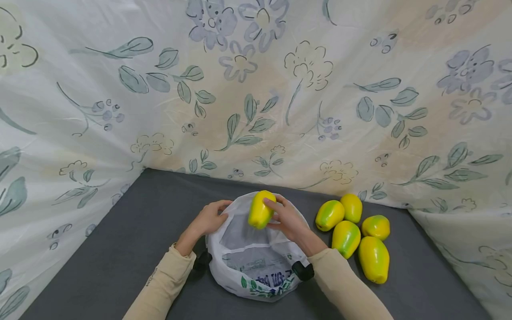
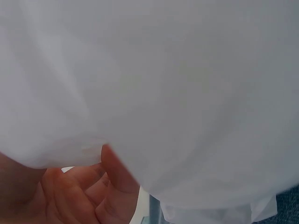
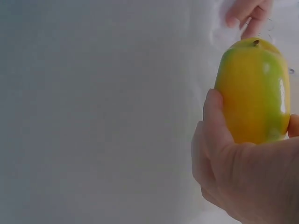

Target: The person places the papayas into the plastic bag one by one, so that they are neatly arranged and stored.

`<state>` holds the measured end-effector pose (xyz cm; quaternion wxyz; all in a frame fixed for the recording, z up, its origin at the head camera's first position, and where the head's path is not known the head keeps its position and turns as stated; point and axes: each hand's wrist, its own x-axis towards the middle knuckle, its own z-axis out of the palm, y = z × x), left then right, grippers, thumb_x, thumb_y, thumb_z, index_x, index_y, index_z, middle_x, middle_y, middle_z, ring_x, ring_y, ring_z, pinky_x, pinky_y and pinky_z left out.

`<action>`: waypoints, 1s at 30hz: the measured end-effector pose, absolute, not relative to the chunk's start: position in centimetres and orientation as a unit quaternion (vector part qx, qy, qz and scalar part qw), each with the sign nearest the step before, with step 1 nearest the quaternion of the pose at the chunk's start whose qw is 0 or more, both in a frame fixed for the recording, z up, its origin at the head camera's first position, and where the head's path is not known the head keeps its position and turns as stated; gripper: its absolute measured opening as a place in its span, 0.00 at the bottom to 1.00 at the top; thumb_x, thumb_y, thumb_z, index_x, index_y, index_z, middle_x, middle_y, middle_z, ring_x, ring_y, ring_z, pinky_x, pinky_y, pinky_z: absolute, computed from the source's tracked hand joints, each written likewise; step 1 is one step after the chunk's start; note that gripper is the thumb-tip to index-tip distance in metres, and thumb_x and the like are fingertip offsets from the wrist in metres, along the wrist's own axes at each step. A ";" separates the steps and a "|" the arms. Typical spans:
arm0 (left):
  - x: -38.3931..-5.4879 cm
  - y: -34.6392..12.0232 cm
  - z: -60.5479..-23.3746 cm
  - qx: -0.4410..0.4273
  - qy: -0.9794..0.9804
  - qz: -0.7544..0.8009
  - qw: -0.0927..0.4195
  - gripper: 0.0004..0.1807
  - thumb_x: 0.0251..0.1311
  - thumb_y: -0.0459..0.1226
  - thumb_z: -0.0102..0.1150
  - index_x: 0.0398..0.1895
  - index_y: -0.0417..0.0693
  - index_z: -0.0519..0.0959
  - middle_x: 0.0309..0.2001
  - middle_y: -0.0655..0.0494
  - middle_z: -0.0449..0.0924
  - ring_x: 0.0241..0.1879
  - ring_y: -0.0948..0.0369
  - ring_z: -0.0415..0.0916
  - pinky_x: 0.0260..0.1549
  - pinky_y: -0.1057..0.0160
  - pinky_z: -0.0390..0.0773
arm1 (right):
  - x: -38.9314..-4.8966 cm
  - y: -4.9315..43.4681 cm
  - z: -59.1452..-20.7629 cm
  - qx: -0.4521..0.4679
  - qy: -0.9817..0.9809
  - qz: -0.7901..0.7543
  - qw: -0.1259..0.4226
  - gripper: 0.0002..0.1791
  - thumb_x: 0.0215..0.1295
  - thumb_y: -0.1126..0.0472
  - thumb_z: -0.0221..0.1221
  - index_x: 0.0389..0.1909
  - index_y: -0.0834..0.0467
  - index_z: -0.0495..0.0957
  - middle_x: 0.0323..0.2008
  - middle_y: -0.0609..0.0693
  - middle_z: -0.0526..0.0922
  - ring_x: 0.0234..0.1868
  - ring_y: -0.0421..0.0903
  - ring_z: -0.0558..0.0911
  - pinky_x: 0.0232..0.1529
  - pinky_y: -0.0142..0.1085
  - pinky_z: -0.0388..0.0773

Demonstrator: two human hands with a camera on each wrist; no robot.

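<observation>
My right hand (image 1: 290,220) holds a yellow papaya (image 1: 262,210) with green streaks over the mouth of a white plastic bag (image 1: 228,278). In the right wrist view the papaya (image 3: 252,93) has its small stem end up, between thumb and fingers. The bag stands open on the dark table, with printed leaves and lettering on its front. My left hand (image 1: 210,218) pinches the bag's left rim. In the left wrist view the white bag (image 2: 163,93) covers most of the picture and hides some fingertips of the left hand (image 2: 84,193).
To the right of the bag, several more papayas (image 1: 346,239) lie grouped on the dark grey table (image 1: 120,253). A flower-printed cloth (image 1: 256,111) hangs behind the table and along both sides. Black wrist bands (image 1: 302,270) sit close against the bag.
</observation>
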<state>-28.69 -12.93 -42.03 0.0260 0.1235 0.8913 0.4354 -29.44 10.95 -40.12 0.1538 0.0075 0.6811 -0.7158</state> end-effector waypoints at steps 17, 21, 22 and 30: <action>-28.7 -12.5 -42.2 0.113 0.894 0.431 0.039 0.22 0.66 0.30 0.52 0.63 0.43 0.72 0.51 0.43 0.77 0.41 0.51 0.79 0.32 0.56 0.80 | -29.7 8.4 -41.6 0.059 0.694 -0.701 0.155 0.41 0.66 0.49 0.58 0.69 0.65 0.49 0.59 0.66 0.63 0.54 0.62 0.72 0.48 0.53 0.75; -28.7 -12.5 -42.3 0.114 0.895 0.429 0.042 0.22 0.66 0.30 0.52 0.63 0.44 0.72 0.51 0.43 0.77 0.41 0.52 0.79 0.32 0.57 0.80 | -29.8 7.9 -41.6 0.076 0.701 -0.693 0.146 0.41 0.66 0.49 0.59 0.69 0.65 0.50 0.59 0.66 0.63 0.53 0.62 0.72 0.48 0.53 0.75; -28.8 -12.5 -42.3 0.114 0.895 0.429 0.042 0.22 0.66 0.30 0.52 0.63 0.44 0.72 0.51 0.43 0.77 0.41 0.52 0.79 0.32 0.57 0.80 | -29.9 7.8 -41.7 0.080 0.703 -0.691 0.145 0.42 0.66 0.49 0.59 0.69 0.65 0.49 0.59 0.66 0.63 0.53 0.61 0.71 0.48 0.53 0.75; -28.7 -12.6 -42.3 0.122 0.895 0.426 0.042 0.22 0.66 0.31 0.53 0.63 0.44 0.72 0.51 0.43 0.77 0.41 0.50 0.79 0.33 0.56 0.80 | -30.3 7.1 -42.1 0.095 0.691 -0.700 0.156 0.42 0.66 0.49 0.59 0.70 0.63 0.48 0.59 0.67 0.62 0.54 0.61 0.72 0.47 0.49 0.77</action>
